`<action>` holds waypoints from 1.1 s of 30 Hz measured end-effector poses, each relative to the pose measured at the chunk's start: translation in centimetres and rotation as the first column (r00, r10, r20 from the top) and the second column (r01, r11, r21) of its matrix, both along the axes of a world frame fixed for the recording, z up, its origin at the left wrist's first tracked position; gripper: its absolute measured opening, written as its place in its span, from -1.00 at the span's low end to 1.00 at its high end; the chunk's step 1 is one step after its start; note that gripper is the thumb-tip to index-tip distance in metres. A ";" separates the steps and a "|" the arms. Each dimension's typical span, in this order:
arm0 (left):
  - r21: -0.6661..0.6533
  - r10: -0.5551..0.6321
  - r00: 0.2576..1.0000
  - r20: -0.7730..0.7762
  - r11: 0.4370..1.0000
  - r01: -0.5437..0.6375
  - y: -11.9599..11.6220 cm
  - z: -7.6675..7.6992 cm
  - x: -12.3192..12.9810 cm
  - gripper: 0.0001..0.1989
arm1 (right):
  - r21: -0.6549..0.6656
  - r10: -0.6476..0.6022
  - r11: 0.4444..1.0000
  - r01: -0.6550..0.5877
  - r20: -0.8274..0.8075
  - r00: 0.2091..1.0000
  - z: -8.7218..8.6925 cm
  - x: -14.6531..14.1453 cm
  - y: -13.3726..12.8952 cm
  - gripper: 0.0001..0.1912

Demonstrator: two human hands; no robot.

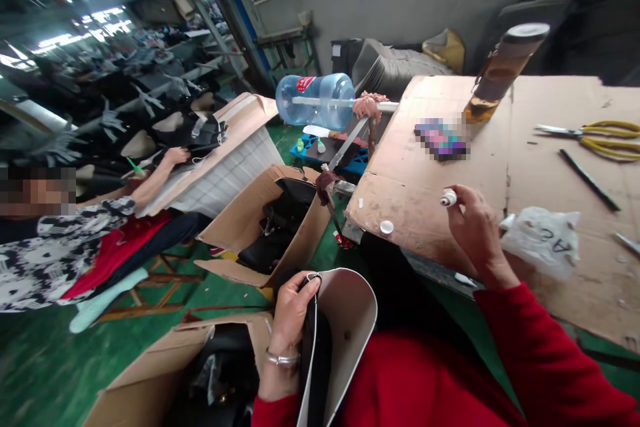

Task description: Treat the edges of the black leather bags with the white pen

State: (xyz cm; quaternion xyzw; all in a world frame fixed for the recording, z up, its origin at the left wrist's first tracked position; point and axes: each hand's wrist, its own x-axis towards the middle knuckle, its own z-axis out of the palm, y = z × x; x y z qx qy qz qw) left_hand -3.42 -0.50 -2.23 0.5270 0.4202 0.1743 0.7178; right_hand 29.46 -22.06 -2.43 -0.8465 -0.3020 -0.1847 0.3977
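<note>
Two separate holds are noted, with the hands well apart. The left hand (291,310), at lower centre of the frame, is clamped on the upper edge of a curved panel (354,307), thumb over the rim and a thin white cord (313,347) by it. The right hand (474,230), right of centre, pinches a small white ringed piece (449,198) between thumb and fingers; what the palm encloses cannot be told.

Governing relation: the panel lies below and to the left of the ringed piece, its long axis running steeply down the frame, rounded end uppermost, lower end cut off by the bottom edge. The left hand is the nearer to it. The ringed piece has its visible end turned left; the two are not touching.

Between the hands, a white round cap (387,227) rests near the left edge of the cardboard-topped table (430,173). A clear plastic bag (543,240) lies just beside the right wrist. Farther out, yellow-handled pliers (595,137) lie at right, a tall bottle (505,73) stands tilted in view at upper right, and an open carton (235,230) is left of centre.
</note>
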 end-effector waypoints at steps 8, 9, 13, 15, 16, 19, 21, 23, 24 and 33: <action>0.039 -0.012 0.991 -0.136 0.999 0.017 -0.3 1.5 1.4 -0.62 | 0.515 0.276 0.856 -0.050 -0.373 0.886 1.3 -2.9 2.1 -0.64; 0.030 -0.020 0.989 -0.148 0.999 0.024 -0.3 1.7 1.7 -0.61 | 0.554 0.320 0.831 -0.049 -0.404 0.857 1.3 -3.1 2.4 -0.64; -0.015 -0.087 0.984 -0.158 0.996 0.086 -0.6 2.0 3.4 -0.62 | 0.616 0.444 0.787 -0.037 -0.524 0.727 0.8 -3.6 3.4 -0.61; -0.016 -0.130 0.980 -0.153 0.992 0.129 -0.9 1.9 4.3 -0.63 | 0.625 0.491 0.779 -0.051 -0.558 0.669 0.4 -3.6 3.5 -0.60; -0.015 -0.150 0.977 -0.151 0.989 0.150 -1.2 1.8 4.7 -0.64 | 0.637 0.512 0.769 -0.054 -0.562 0.650 0.3 -3.7 3.5 -0.60; -0.024 -0.213 0.965 -0.152 0.977 0.212 -1.9 1.6 5.9 -0.69 | 0.687 0.548 0.726 -0.029 -0.552 0.628 0.1 -3.7 3.4 -0.63; -0.032 -0.264 0.951 -0.161 0.964 0.262 -2.4 1.4 6.7 -0.72 | 0.687 0.555 0.726 -0.029 -0.561 0.614 0.0 -3.7 3.1 -0.64; -0.023 -0.316 0.933 -0.170 0.948 0.317 -2.7 1.3 7.3 -0.75 | 0.656 0.567 0.750 -0.085 -0.570 0.595 0.0 -3.7 2.9 -0.66; -0.013 -0.339 0.924 -0.174 0.939 0.343 -2.9 1.3 7.6 -0.76 | 0.641 0.575 0.758 -0.124 -0.567 0.590 0.0 -3.7 2.9 -0.67; -0.016 -0.374 0.915 -0.154 0.926 0.376 -2.8 0.9 9.5 -0.81 | 0.561 0.528 0.808 -0.179 -0.556 0.642 -1.1 -3.8 3.3 -0.63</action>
